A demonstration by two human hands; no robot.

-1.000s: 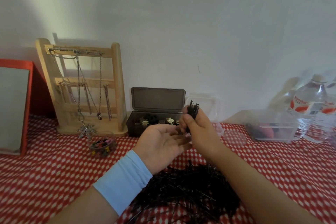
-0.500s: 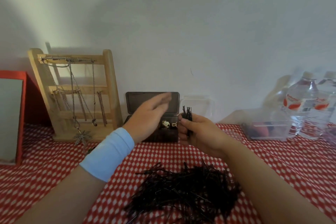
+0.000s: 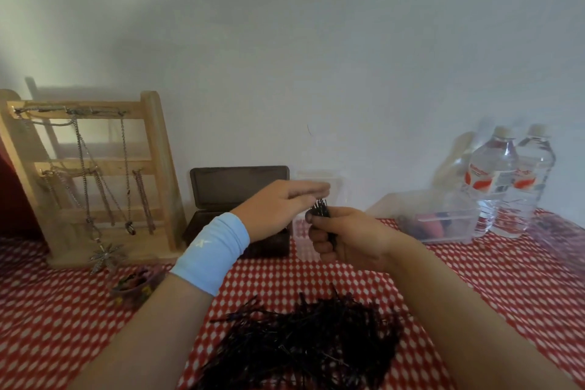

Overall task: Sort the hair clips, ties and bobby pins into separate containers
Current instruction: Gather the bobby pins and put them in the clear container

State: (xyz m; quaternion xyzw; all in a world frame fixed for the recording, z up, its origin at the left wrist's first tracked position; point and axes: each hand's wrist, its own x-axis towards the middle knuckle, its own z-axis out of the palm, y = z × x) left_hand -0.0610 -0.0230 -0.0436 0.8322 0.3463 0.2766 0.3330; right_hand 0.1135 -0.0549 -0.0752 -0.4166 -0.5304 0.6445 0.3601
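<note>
My right hand (image 3: 343, 239) grips a small upright bundle of black bobby pins (image 3: 320, 209) above the red checked cloth. My left hand (image 3: 281, 204), with a light blue wristband, is flat with straight fingers, its palm down over the tips of the bundle. A big loose pile of black bobby pins (image 3: 304, 342) lies on the cloth below my arms. Behind my hands stand a dark box with its lid up (image 3: 228, 190) and a small clear container (image 3: 316, 180). A small round tub of coloured hair ties (image 3: 136, 286) sits at the left.
A wooden jewellery stand (image 3: 91, 180) with hanging chains stands at the back left against the wall. At the right are a clear plastic tub (image 3: 443, 218) with coloured items and two water bottles (image 3: 509, 180). A red-framed object shows at the far left edge.
My left hand has turned from palm up beside the bundle to flat, palm down, over its tips. My right hand has kept its hold on the pins. The view has shifted left.
</note>
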